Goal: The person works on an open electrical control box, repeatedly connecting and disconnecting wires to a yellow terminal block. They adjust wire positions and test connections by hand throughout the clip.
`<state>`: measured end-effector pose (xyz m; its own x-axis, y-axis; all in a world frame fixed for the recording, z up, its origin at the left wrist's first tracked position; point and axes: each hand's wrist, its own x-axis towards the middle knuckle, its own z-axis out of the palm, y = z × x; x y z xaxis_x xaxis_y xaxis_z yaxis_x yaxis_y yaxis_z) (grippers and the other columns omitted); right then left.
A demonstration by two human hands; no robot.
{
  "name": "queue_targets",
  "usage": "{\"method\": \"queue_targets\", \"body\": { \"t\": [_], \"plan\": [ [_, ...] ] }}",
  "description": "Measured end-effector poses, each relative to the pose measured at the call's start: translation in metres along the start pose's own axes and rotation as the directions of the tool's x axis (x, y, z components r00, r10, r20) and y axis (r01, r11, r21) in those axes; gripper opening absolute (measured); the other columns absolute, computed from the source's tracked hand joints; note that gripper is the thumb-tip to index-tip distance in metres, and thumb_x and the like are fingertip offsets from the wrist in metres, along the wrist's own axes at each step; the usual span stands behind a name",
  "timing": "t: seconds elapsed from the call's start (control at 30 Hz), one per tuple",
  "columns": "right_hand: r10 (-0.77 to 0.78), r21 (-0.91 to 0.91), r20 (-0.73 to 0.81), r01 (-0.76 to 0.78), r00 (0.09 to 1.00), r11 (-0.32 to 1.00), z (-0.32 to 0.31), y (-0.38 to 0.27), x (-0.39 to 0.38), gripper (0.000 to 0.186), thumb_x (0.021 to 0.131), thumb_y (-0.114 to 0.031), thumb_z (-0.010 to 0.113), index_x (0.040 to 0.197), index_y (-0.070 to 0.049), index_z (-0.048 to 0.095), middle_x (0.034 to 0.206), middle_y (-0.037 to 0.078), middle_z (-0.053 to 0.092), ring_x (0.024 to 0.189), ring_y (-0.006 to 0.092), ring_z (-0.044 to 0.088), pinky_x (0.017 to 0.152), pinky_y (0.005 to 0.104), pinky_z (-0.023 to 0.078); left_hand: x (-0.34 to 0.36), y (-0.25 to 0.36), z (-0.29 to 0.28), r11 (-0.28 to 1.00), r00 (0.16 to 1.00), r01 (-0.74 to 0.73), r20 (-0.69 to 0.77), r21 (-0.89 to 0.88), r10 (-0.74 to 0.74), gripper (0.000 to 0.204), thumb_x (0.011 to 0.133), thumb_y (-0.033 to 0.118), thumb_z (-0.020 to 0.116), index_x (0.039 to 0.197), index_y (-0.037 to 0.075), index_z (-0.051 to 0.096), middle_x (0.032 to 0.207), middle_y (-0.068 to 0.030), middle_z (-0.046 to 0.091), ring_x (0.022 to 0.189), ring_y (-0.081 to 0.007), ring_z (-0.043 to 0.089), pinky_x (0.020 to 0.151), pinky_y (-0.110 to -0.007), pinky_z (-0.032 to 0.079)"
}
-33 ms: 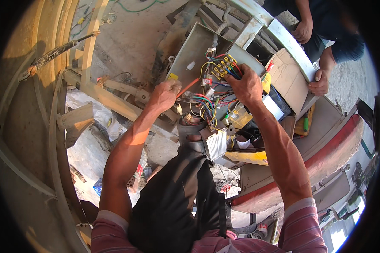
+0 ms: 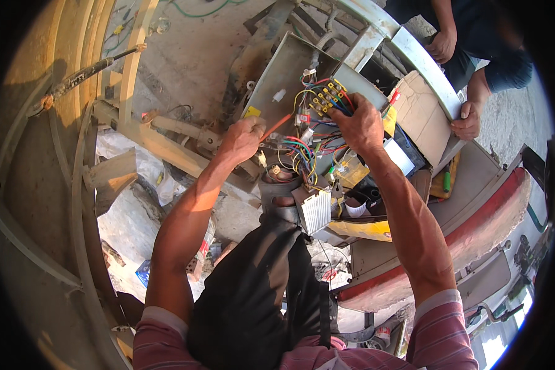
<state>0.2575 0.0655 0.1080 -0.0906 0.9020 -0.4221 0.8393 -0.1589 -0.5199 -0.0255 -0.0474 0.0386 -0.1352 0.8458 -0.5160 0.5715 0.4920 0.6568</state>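
Observation:
My left hand (image 2: 242,138) is closed, its fingers pinched round a thin, straight orange-red strip (image 2: 275,127); I cannot tell whether it is a wire, a sleeve or a tool shaft. The strip's free end points up and right, toward a terminal block (image 2: 328,97) with brass-coloured screws. My right hand (image 2: 359,125) grips that block at its right side, thumb below, with blue and red wires running under the fingers. Below the block hangs a tangle of coloured wires (image 2: 299,148) with white plugs. A finned metal controller box (image 2: 315,210) sits beneath the tangle.
Behind the block lies an open grey metal tray (image 2: 283,71). At the right are a cardboard flap (image 2: 418,117) and a green-handled tool (image 2: 447,181). A co-worker's hand (image 2: 467,121) rests on the curved metal frame (image 2: 427,68). Yellowish frame bars (image 2: 135,58) stand at the left.

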Motion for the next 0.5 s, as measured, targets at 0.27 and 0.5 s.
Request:
{"method": "queue_targets", "body": {
  "t": [0.27, 0.5],
  "plan": [
    [-0.013, 0.005, -0.014, 0.013, 1.0, 1.0, 0.002, 0.002, 0.0, 0.049, 0.087, -0.041, 0.082, 0.122, -0.008, 0.076, 0.112, 0.019, 0.08, 0.108, 0.04, 0.076, 0.098, 0.0503, 0.057, 0.032, -0.034, 0.017, 0.853, 0.91, -0.341, 0.364, 0.394, 0.196, 0.023, 0.094, 0.021, 0.075, 0.104, 0.001, 0.073, 0.1, -0.0274, 0.073, 0.095, -0.0486, 0.07, 0.081, -0.054, 0.055],
    [-0.017, 0.047, 0.001, 0.017, 1.0, 0.999, 0.001, 0.002, 0.001, 0.049, 0.087, -0.041, 0.082, 0.121, -0.007, 0.076, 0.112, 0.018, 0.08, 0.109, 0.0383, 0.076, 0.097, 0.0485, 0.057, 0.039, -0.014, 0.023, 0.899, 0.955, -0.12, 0.298, 0.422, -0.012, 0.022, 0.085, 0.018, 0.081, 0.092, -0.002, 0.075, 0.097, -0.0297, 0.074, 0.098, -0.0497, 0.072, 0.08, -0.055, 0.057]
  ]
}}
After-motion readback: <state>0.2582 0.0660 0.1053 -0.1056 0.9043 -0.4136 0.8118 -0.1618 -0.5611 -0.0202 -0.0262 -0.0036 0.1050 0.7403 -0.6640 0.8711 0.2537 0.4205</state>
